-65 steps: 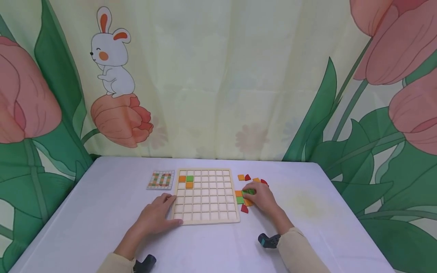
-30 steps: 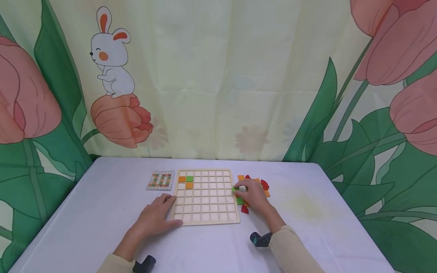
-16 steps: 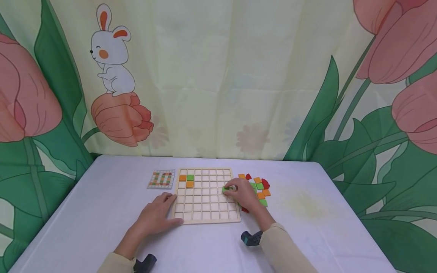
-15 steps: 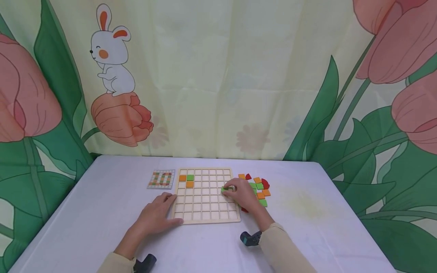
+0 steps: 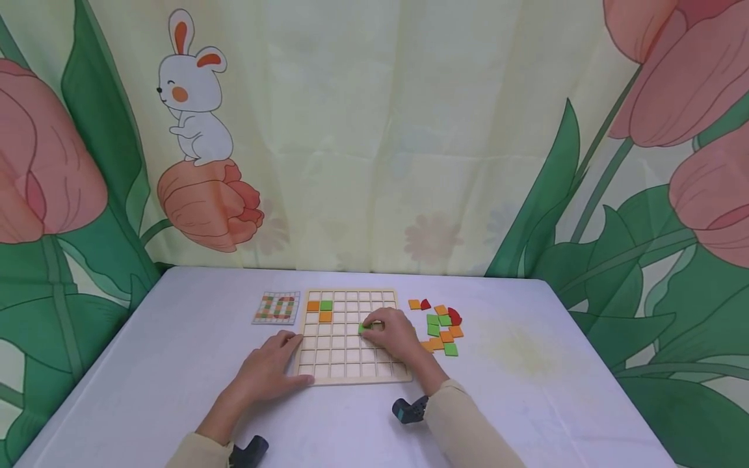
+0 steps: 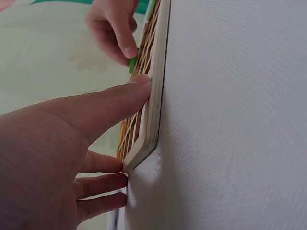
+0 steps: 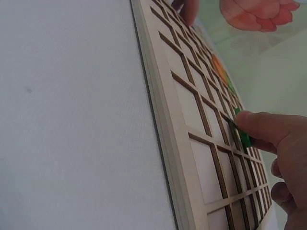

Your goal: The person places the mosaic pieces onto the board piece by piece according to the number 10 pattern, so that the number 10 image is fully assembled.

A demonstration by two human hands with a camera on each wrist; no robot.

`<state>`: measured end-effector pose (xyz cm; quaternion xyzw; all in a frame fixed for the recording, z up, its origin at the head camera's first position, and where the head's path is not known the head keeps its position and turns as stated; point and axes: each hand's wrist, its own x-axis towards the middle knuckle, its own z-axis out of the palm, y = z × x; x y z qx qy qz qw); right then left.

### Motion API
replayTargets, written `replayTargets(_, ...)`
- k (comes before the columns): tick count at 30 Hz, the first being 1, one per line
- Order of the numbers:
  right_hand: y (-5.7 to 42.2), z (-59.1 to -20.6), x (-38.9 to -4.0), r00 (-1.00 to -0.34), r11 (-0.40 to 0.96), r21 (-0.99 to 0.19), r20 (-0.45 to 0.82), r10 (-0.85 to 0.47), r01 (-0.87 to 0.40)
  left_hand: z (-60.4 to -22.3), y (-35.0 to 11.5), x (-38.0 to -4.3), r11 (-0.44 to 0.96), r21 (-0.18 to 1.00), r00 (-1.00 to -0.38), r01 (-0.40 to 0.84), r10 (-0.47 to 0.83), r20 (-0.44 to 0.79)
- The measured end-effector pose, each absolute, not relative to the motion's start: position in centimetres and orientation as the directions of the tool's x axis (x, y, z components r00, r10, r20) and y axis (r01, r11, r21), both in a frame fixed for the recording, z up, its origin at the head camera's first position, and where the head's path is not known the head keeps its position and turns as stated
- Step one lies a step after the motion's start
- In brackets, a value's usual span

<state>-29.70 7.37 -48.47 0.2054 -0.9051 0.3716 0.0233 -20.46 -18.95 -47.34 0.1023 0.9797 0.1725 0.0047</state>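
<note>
A wooden grid board (image 5: 354, 372) lies on the table, with two orange square tiles (image 5: 325, 317) and a green one (image 5: 326, 305) in its upper left cells. My right hand (image 5: 393, 335) pinches another green square tile (image 5: 361, 329) between thumb and fingertips over the board's middle right cells. In the right wrist view this green tile (image 7: 243, 134) is at the grid, tilted against the cells. My left hand (image 5: 266, 369) rests at the board's near left corner. Its thumb (image 6: 115, 103) lies on the near rim, and straight fingers touch the left side.
Loose orange and green square tiles (image 5: 450, 350) lie right of the board, along with red curved pieces (image 5: 454, 316). A small pattern card (image 5: 276, 308) sits left of the board's far end. Behind the white table (image 5: 146, 364) hangs a printed curtain (image 5: 351, 143).
My right hand took a green tile from the loose pieces and has carried it left, across the board's right edge to over its cells. My left hand has stayed in place.
</note>
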Motion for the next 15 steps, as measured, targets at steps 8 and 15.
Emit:
replayTargets(8,5.7,-48.2,-29.8,-0.895,0.618,-0.662,0.203,-0.398,-0.425,-47.6,-19.0,-20.6,0.919,0.340,-0.980,0.198,0.195,0.042)
replayTargets(15,4.2,-48.1,-29.6,-0.892,0.621,-0.662,0.172,-0.418,-0.420,-47.7,-19.0,-20.6,0.919,0.340,-0.980,0.198,0.196,0.041)
